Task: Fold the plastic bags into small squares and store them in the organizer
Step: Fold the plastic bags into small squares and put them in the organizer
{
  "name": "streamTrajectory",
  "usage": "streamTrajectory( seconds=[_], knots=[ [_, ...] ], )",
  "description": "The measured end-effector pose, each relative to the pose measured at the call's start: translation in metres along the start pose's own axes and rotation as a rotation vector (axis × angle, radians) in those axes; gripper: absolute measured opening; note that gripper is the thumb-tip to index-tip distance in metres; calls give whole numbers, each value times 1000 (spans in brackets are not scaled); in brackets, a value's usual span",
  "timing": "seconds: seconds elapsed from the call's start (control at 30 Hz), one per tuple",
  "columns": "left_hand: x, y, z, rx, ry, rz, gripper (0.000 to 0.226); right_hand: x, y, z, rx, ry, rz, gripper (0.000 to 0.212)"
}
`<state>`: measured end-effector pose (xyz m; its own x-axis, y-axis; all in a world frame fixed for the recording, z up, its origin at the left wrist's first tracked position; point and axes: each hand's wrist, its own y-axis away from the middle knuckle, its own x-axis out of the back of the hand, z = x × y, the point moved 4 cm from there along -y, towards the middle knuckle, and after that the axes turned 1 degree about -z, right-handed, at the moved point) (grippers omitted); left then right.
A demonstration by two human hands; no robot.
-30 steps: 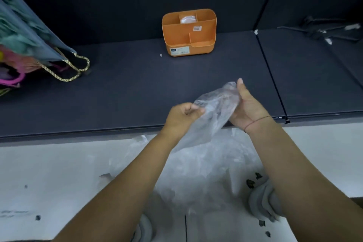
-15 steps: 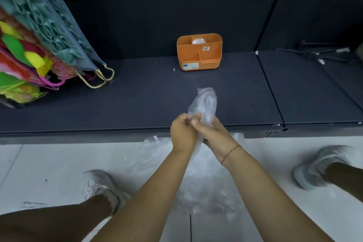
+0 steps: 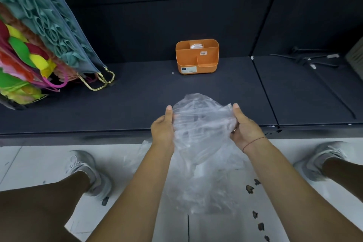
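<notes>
Crumpled clear film: fingers are hidden behind the plastic bag (image 3: 202,124), only thumbs shown. It is held in front of the organizer (image 3: 197,61), the left hand (image 3: 163,131) and right hand (image 3: 245,131) each with grip closed on one side. A white item (image 3: 195,46), hard to identify, is seen in the organizer's rear compartment.

- The organizer (image 3: 197,59) stands near the back edge of the shelf (image 3: 137,100), about mid-width.
- Gift bags (image 3: 49,31) lie at the shelf's left end.
- The left hand (image 3: 162,129) and right hand (image 3: 244,129) grip a plastic bag (image 3: 200,124) by its sides above the shelf's front edge.
- A pile of bags (image 3: 206,188) lies on the floor before the shelf.
</notes>
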<state>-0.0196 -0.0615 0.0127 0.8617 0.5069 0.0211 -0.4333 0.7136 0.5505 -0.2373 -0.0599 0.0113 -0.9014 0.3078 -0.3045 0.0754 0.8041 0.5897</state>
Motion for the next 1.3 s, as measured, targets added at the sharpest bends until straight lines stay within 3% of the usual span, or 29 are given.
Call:
streamTrajectory(
  seconds=[0.07,0.17,0.23,0.3,0.37,0.47,0.57,0.7,0.83,0.9,1.0,1.07,1.3],
  knots=[
    [2,-2,4,-6,-4,9,46,0,3,-4,-4,-38,-5,44],
    [3,-1,8,3,30,4,43,4,3,-5,47,-8,44,33],
    [2,3,11,10,60,-18,37,2,6,-11,136,126,69,35],
    [-2,6,13,15,76,-42,34,-3,9,-11,182,258,76,51],
    [-6,9,13,22,82,-62,34,-14,17,-1,83,281,60,71],
    [-11,12,8,39,50,-85,35,-28,22,26,-119,310,-35,71],
    [-12,12,-5,81,16,-104,35,-27,20,38,-94,298,16,35],
    [-4,5,-20,146,-1,-37,36,-15,17,24,125,237,71,10],
    [9,-3,-14,-255,-287,149,38,-6,19,7,319,503,-23,12],
    [0,2,-5,-396,-408,-17,56,-8,20,6,363,604,-87,22],
    [-20,9,3,-450,-426,-308,74,-15,25,13,379,688,-184,25],
    [-27,12,6,-409,-365,-394,65,-22,28,20,376,711,-237,23],
    [-21,2,4,-288,-208,-358,16,-21,32,27,364,679,-275,28]
  ],
)
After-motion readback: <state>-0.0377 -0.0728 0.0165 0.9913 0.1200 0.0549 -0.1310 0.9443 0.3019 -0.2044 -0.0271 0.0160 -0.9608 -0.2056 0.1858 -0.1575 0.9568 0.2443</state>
